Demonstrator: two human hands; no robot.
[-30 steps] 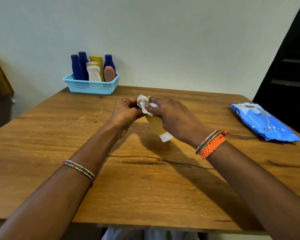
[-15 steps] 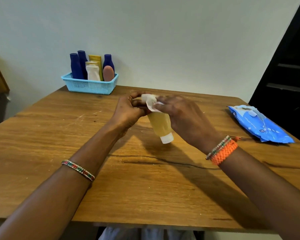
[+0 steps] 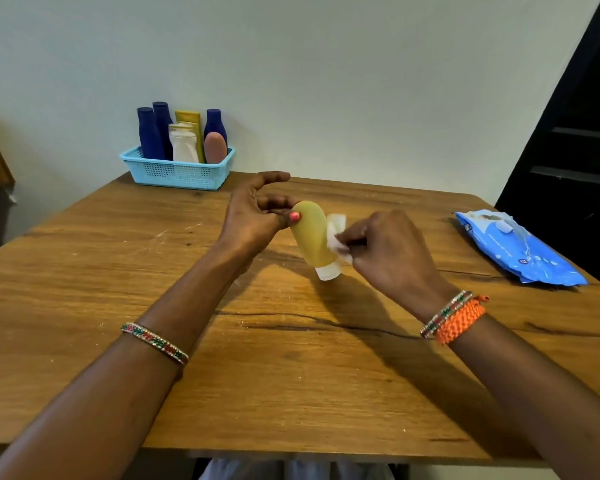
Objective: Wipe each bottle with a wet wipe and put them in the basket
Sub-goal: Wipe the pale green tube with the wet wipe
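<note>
The yellow bottle [image 3: 311, 234] hangs tilted above the middle of the tabletop [image 3: 291, 375], its white cap [image 3: 327, 271] pointing down and toward the person. The left hand [image 3: 253, 216] holds it at the rounded upper end: the thumb presses the near side and curled fingers [image 3: 274, 202] appear to brace the far side, while the index finger arches free above. The right hand [image 3: 392, 251] pinches a crumpled wet wipe [image 3: 338, 237] against the bottle's right flank.

The step in hand looks like wiping the body. To do it well, the right hand would draw the wipe along the flank toward the cap, and the left would turn the bottle so every side is reached, the cap and the covered upper end included. The left hand's light hold could let the bottle slip under a firm rub, so a surer grip seems wise.

The blue basket [image 3: 177, 173] stands at the far left edge against the wall, well apart from the hands, already holding several bottles upright; room for one more looks tight, most likely at its right end. A blue wipes pack [image 3: 520, 251] lies at the right edge. Nothing lies on the path from the hands to the basket.
</note>
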